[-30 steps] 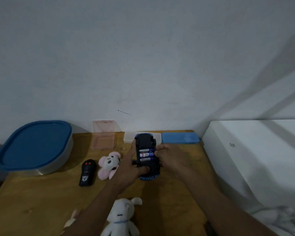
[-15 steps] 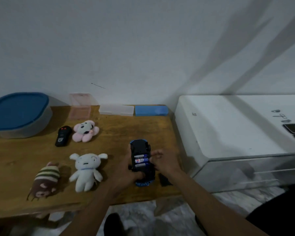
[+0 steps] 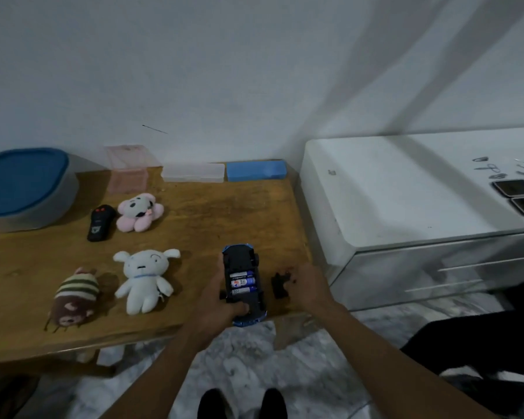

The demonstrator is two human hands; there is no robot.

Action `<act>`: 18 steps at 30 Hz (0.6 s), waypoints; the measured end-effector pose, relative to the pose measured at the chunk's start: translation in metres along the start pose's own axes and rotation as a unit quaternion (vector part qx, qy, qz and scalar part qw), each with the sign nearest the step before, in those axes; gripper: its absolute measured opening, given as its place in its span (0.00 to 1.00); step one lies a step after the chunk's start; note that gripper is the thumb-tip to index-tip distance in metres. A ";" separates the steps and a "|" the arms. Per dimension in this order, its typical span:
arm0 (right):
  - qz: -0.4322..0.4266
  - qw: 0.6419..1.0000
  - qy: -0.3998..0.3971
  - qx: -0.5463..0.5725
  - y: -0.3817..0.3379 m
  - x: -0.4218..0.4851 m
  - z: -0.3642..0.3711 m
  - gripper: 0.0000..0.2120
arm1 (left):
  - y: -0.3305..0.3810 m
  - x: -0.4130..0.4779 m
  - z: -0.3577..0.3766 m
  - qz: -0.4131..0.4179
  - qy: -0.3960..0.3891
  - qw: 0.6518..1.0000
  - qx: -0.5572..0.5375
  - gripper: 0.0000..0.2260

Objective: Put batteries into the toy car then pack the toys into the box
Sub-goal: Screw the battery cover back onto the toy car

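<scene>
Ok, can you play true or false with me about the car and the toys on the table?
1. The toy car is upside down in the left hand. True.
2. The car's battery slot is empty. False: batteries lie in it.
3. The white plush is packed inside the box. False: it lies on the table, and the box has its blue lid on.
4. The black remote lies beside the pink plush. True.
</scene>
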State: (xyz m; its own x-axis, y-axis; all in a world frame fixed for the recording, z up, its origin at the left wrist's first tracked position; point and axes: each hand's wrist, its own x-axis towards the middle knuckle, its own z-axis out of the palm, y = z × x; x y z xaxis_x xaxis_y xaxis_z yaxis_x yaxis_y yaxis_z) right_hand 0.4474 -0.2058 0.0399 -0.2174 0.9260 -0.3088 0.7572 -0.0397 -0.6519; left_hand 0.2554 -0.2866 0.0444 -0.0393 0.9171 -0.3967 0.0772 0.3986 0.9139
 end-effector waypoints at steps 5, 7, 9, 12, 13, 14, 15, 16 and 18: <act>-0.037 0.991 -0.047 -0.122 0.013 0.012 0.003 0.27 | -0.003 0.002 -0.003 -0.001 0.012 1.000 -0.001 0.49; -0.034 0.985 -0.057 -0.162 0.013 0.016 0.005 0.29 | -0.005 0.002 -0.004 0.002 0.011 1.000 -0.005 0.49; -0.048 0.976 -0.070 -0.199 0.015 0.019 0.007 0.30 | -0.006 0.002 -0.006 0.001 0.006 1.000 -0.001 0.49; -0.084 0.966 -0.075 -0.233 0.019 0.022 0.009 0.32 | -0.006 0.001 -0.007 -0.007 0.013 1.000 -0.003 0.49; -0.091 0.963 -0.078 -0.240 0.019 0.023 0.009 0.31 | -0.005 0.000 -0.007 -0.011 0.018 1.000 -0.005 0.49; -0.099 0.960 -0.078 -0.251 0.019 0.025 0.009 0.31 | -0.005 0.000 -0.007 -0.012 0.022 1.000 -0.007 0.49; -0.103 0.955 -0.080 -0.266 0.017 0.026 0.008 0.30 | -0.005 -0.001 -0.006 -0.011 0.024 1.000 -0.006 0.49; -0.106 0.950 -0.079 -0.282 0.016 0.026 0.008 0.30 | -0.005 -0.002 -0.006 -0.012 0.028 1.000 -0.006 0.50; -0.113 0.941 -0.064 -0.313 0.014 0.026 0.007 0.29 | -0.005 -0.003 -0.005 -0.017 0.035 0.999 -0.006 0.50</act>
State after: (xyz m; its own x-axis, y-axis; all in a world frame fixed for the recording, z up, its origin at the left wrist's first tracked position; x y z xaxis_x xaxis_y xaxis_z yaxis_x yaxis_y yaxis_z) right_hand 0.4474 -0.1847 0.0178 -0.4579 0.8301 -0.3181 0.8887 0.4180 -0.1884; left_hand 0.2503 -0.2917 0.0411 -0.1119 0.9006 -0.4201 0.0621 0.4282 0.9015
